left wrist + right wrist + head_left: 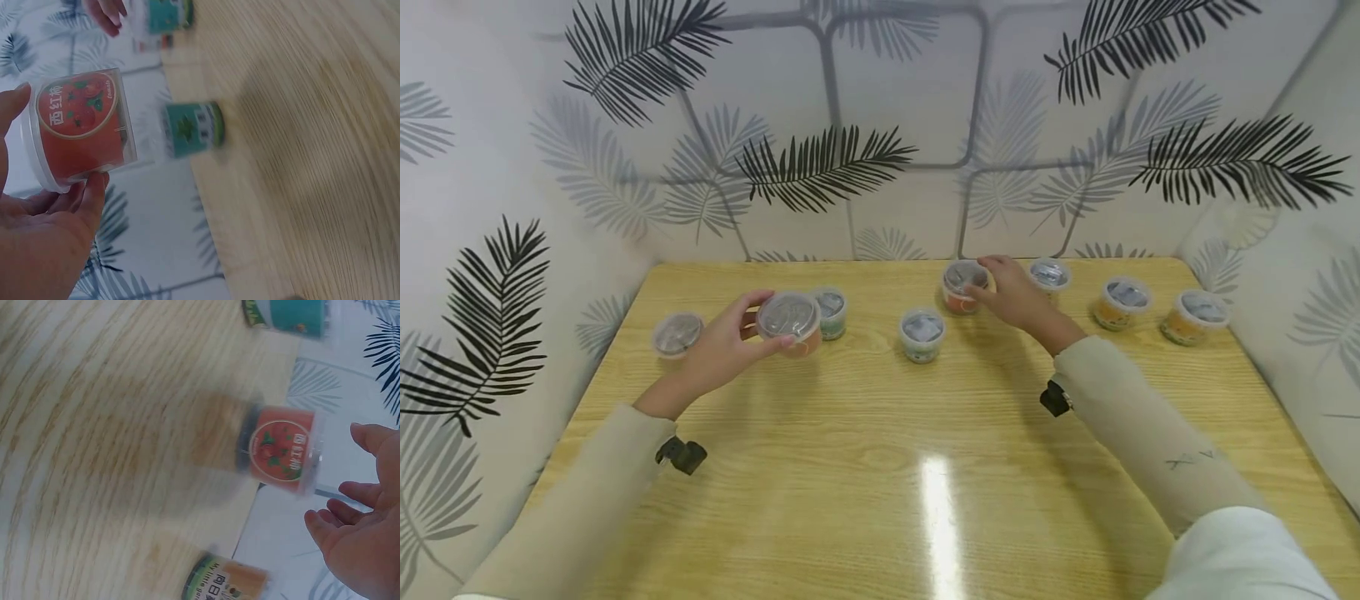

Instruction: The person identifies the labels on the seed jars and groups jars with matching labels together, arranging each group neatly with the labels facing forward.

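Observation:
My left hand [722,346] holds a clear-lidded plastic tub [792,323] up over the table, thumb on one side and fingers on the other. Its red label with a tomato picture shows in the left wrist view, where the tub [81,131] is tipped sideways by the camera. At the back of the table stands a second red-labelled tomato tub [281,450]. Beside its lid is my right hand [1015,292], and the right wrist view shows the fingers spread, with a gap between them and the tub.
Teal-labelled tubs stand at the back middle [831,313] and nearer the centre [922,335]. Another lidded tub [677,335] is left of my left hand. Orange-labelled tubs [1122,303] line the right side. A patterned wall [895,208] borders the wooden table [850,467].

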Demonstrator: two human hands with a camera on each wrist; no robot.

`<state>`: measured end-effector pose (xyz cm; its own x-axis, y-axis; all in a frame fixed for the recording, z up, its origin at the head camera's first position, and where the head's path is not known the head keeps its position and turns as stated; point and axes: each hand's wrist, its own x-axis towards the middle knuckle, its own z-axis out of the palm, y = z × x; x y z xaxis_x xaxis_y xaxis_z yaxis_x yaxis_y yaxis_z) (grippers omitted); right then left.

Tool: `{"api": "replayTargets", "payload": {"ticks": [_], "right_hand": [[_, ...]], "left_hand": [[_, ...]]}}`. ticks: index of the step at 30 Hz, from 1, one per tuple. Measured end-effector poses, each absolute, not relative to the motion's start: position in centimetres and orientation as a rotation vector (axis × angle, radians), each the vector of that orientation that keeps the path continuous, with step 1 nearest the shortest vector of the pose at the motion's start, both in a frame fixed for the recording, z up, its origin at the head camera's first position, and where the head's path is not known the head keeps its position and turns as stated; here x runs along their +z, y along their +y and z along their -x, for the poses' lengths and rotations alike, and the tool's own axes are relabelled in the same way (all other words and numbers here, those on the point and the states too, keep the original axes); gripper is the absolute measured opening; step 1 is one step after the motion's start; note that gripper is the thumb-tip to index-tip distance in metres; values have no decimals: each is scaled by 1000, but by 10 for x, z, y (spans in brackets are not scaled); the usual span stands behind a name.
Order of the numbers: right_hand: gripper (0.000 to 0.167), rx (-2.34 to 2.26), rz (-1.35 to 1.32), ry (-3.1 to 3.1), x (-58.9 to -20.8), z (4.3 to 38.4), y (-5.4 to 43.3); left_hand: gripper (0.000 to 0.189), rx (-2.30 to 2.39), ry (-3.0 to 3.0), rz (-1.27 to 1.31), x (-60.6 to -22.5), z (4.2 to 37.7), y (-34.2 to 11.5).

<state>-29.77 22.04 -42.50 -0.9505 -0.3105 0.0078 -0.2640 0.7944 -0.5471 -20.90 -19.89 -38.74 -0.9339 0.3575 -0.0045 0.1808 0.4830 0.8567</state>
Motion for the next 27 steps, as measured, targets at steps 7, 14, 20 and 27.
{"api": "replayTargets", "payload": {"ticks": [7, 14, 20, 27], "right_hand": [[69, -885, 417, 2871, -437, 311, 214], [70, -852, 368, 2888, -446, 317, 208], [68, -832, 339, 2903, -450, 317, 206], [68, -812, 323, 2921, -447, 314, 203]], "left_hand": [[88, 1280, 2622, -332, -407, 241, -228], [89, 1171, 2670, -300, -423, 261, -254], [92, 1032, 2694, -298, -432, 268, -264], [93, 852, 2705, -376, -424, 265, -262]]}}
